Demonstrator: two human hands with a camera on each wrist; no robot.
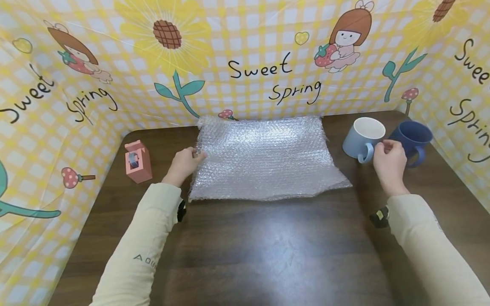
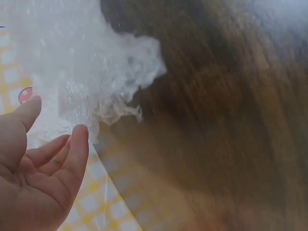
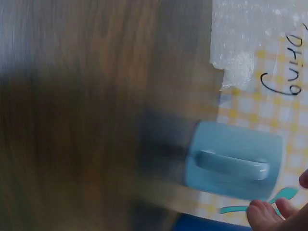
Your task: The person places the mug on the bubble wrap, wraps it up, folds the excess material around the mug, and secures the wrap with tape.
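A sheet of bubble wrap [image 1: 264,161] lies across the middle of the table, its right front corner sticking out. My left hand [image 1: 185,165] is at the sheet's left edge. In the left wrist view, the thumb and bent fingers [image 2: 79,149] stand apart, with the bubble wrap [image 2: 82,62] beyond them. My right hand [image 1: 391,163] hovers by the handle of a light blue mug [image 1: 352,144], fingers loosely bent. The right wrist view catches only its fingertips [image 3: 262,215], off the light blue mug [image 3: 231,187]. A dark blue mug [image 1: 411,134] stands partly behind this hand.
A pink tape dispenser [image 1: 139,168] with a roll in it sits at the table's left. The dark wooden table [image 1: 268,246] reaches back to a yellow checked cloth [image 1: 252,38] hung around its back and sides.
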